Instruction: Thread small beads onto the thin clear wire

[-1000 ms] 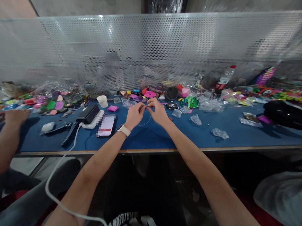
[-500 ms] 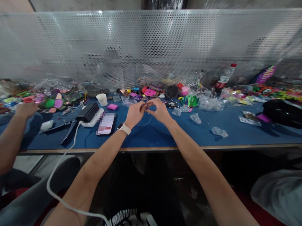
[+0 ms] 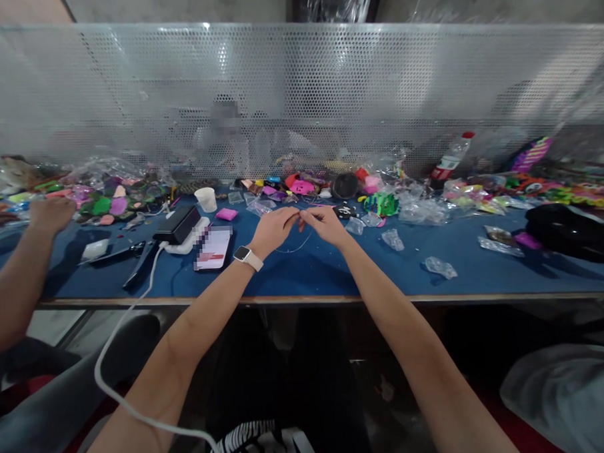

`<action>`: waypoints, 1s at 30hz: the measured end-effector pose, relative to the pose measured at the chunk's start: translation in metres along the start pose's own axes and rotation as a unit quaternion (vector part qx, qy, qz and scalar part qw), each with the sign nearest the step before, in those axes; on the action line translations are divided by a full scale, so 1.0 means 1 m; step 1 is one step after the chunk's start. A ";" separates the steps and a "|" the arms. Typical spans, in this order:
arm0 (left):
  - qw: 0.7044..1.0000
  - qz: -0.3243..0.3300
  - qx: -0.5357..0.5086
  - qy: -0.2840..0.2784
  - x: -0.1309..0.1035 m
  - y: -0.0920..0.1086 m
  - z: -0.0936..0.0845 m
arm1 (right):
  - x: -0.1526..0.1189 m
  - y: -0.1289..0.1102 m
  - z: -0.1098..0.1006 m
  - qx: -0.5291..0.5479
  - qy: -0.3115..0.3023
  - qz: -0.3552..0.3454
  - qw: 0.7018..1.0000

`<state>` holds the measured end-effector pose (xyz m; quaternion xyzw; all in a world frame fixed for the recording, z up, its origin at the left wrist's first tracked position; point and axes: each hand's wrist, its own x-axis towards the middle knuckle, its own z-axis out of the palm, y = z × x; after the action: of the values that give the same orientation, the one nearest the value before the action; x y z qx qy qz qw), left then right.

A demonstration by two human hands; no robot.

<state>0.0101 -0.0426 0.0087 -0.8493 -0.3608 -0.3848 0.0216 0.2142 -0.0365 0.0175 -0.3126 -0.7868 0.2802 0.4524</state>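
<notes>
My left hand [image 3: 277,229], with a watch [image 3: 248,257] on its wrist, is over the middle of the blue table [image 3: 304,280]. Its fingers are pinched together and meet the fingertips of my right hand [image 3: 326,224]. Both hands are closed on something too small to make out. A thin clear thread [image 3: 295,249] curves below them. Behind the hands lie a pink piece [image 3: 300,185] and a round black container [image 3: 345,184]. Small clear plastic bags [image 3: 393,240] rest to the right of my right hand.
On the left are a phone [image 3: 215,249], a black power bank [image 3: 176,223], a paper cup [image 3: 206,199] and another person's hand [image 3: 52,214]. A bottle [image 3: 452,158] and black bag [image 3: 572,231] are at right. A perforated metal screen [image 3: 296,86] stands behind.
My fingers have flattened, and the round gap between them has closed. My right hand has shifted slightly right and down. The other person's hand at left has barely moved.
</notes>
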 end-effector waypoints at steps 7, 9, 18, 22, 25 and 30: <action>0.998 0.034 0.046 -0.038 -0.001 0.005 0.000 | -0.001 0.002 0.002 0.131 -0.003 0.065 0.989; 0.996 0.038 0.057 -0.050 -0.002 0.006 -0.002 | 0.000 0.004 0.002 0.146 -0.018 0.078 0.986; 0.998 0.008 0.051 -0.024 -0.003 0.004 -0.003 | 0.000 0.012 -0.002 0.110 0.078 0.046 0.990; 0.999 0.017 0.046 -0.022 -0.003 0.003 0.000 | 0.002 0.011 0.001 0.131 0.074 0.073 0.986; 0.999 0.017 0.047 -0.010 -0.004 0.004 0.000 | 0.005 0.007 0.005 0.199 0.076 0.122 0.969; 0.999 0.011 0.032 0.011 -0.005 0.007 -0.001 | 0.007 0.001 0.007 0.275 0.049 0.180 0.943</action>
<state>0.0117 -0.0512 0.0076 -0.8478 -0.3629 -0.3825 0.0569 0.2056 -0.0316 0.0173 -0.3260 -0.5861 0.5470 0.5010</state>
